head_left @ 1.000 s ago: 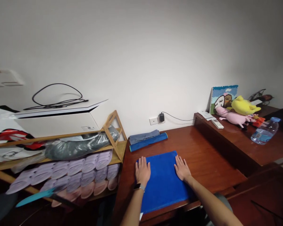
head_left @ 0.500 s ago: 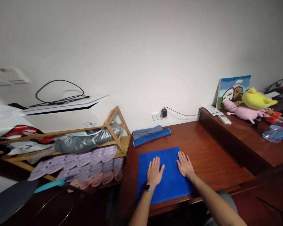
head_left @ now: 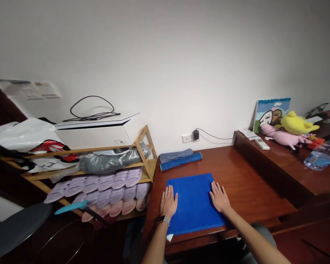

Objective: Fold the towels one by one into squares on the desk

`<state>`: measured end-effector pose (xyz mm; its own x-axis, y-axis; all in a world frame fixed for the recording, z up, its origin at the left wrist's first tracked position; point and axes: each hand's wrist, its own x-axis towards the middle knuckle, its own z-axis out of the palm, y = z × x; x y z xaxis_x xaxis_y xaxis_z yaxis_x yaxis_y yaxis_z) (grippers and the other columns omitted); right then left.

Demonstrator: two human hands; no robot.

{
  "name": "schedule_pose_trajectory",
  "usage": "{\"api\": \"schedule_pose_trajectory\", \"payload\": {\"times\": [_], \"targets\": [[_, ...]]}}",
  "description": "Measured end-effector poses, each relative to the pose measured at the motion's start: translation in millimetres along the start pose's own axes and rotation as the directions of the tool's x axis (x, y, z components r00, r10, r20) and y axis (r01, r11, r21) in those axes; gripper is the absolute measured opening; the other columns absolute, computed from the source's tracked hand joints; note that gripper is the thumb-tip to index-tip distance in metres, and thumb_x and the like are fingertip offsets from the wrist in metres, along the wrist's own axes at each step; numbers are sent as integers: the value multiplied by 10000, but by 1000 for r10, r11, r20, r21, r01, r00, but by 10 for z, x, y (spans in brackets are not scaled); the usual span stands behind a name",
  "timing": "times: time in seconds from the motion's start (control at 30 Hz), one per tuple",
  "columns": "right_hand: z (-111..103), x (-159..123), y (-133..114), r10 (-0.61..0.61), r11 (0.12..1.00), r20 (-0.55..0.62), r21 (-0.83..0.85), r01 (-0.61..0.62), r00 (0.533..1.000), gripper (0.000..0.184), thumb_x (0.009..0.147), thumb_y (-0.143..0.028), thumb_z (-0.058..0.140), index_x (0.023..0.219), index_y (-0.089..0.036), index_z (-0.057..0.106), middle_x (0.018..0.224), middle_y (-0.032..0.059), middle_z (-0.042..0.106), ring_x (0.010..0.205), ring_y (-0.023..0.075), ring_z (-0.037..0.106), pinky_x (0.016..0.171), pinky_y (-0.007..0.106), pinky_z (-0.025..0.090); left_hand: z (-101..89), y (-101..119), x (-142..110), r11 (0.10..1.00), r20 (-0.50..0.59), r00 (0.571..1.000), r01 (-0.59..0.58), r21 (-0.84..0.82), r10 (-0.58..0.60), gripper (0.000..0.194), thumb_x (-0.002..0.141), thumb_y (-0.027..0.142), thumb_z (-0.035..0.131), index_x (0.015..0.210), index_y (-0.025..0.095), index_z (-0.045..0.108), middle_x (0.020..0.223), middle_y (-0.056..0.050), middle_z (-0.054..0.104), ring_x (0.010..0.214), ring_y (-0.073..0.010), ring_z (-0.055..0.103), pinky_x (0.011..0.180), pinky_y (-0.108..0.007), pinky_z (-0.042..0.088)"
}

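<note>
- The blue cloth (head_left: 194,205), at lower centre, looked like matt, soft fabric.
- The desk (head_left: 247,187) around it was of smooth wood, slightly glossy.
- The bottle (head_left: 319,160) at far right was clear, shiny plastic.

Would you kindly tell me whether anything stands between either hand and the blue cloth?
Nothing visible does: the left hand lies flat at the left edge of the blue cloth, the right hand at its right edge. The grey cloth lies beyond the far edge, clear of both.
</note>
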<state>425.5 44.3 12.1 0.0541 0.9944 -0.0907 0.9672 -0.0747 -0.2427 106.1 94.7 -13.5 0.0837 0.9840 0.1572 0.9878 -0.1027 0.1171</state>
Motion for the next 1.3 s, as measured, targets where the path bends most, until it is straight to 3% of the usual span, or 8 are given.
{"api": "schedule_pose_trajectory", "payload": {"times": [0.4, 0.5, 0.63, 0.73, 0.83, 1.07, 1.17, 1.3], "targets": [[61, -198, 23, -4, 999, 16, 41, 3, 1000, 692, 1060, -473, 124, 1672, -149, 127, 1742, 13, 120, 1618, 206, 73, 1307, 452, 11, -30, 22, -74, 996, -129, 989, -59, 70, 68, 636, 1057, 418, 257, 1598, 116, 398, 1649, -135, 410, 1549, -277, 355, 1284, -508, 268], [59, -199, 27, -4, 999, 18, 43, 3, 1000, 691, 1058, -473, 122, 1672, -155, 130, 1741, 15, 120, 1618, 208, 71, 1307, 453, 7, -118, 538, -163, 982, -182, 965, -184, 33, 187, 607, 1076, 398, 230, 1605, 147, 391, 1657, -109, 404, 1566, -256, 318, 1295, -501, 253], [76, -199, 54, -20, 999, 24, 31, 20, 1000, 684, 1053, -448, 142, 1670, -152, 142, 1740, 22, 117, 1618, 221, 72, 1307, 470, 22, -74, 1567, -275, 912, -85, 917, -398, -101, 391, 613, 1090, 449, 205, 1628, 184, 331, 1691, -64, 340, 1583, -224, 270, 1302, -476, 257], [99, -192, 72, -45, 999, 33, 11, 45, 998, 668, 1044, -406, 177, 1669, -170, 168, 1739, 15, 114, 1619, 232, 60, 1304, 484, 29, 48, 1952, -317, 890, 18, 901, -423, -171, 432, 640, 1089, 488, 174, 1637, 184, 306, 1692, -65, 336, 1583, -218, 270, 1302, -466, 262], [125, -189, 81, -32, 999, 11, 30, 31, 999, 679, 1052, -442, 163, 1670, -163, 154, 1738, 18, 128, 1618, 226, 75, 1306, 475, 35, 118, 1653, -347, 911, 40, 919, -384, -149, 393, 654, 1082, 522, 206, 1646, 199, 282, 1696, -64, 325, 1586, -234, 264, 1304, -490, 254], [135, -195, 89, -17, 999, -11, 36, 17, 1000, 691, 1061, -471, 152, 1670, -145, 149, 1738, 26, 145, 1616, 220, 91, 1307, 470, 20, 13, -171, -458, 998, -35, 999, -31, 49, 33, 646, 1073, 455, 236, 1642, 153, 294, 1673, -120, 370, 1557, -283, 337, 1267, -529, 308], [74, -193, 65, -11, 999, 7, 31, 11, 1000, 683, 1063, -460, 163, 1671, -149, 151, 1740, 28, 147, 1616, 219, 94, 1307, 467, 34, 13, -414, -487, 997, -44, 999, -14, 74, 18, 634, 1067, 416, 235, 1633, 143, 321, 1662, -120, 396, 1550, -269, 355, 1268, -506, 308], [28, -308, 19, 1, 1000, -1, 13, -1, 1000, 680, 1068, -468, 143, 1668, -148, 166, 1736, 22, 153, 1614, 221, 107, 1307, 475, 55, 26, -323, -505, 997, -73, 997, 9, 77, -3, 638, 1061, 412, 231, 1617, 125, 355, 1669, -115, 377, 1557, -261, 339, 1285, -492, 270]]}}
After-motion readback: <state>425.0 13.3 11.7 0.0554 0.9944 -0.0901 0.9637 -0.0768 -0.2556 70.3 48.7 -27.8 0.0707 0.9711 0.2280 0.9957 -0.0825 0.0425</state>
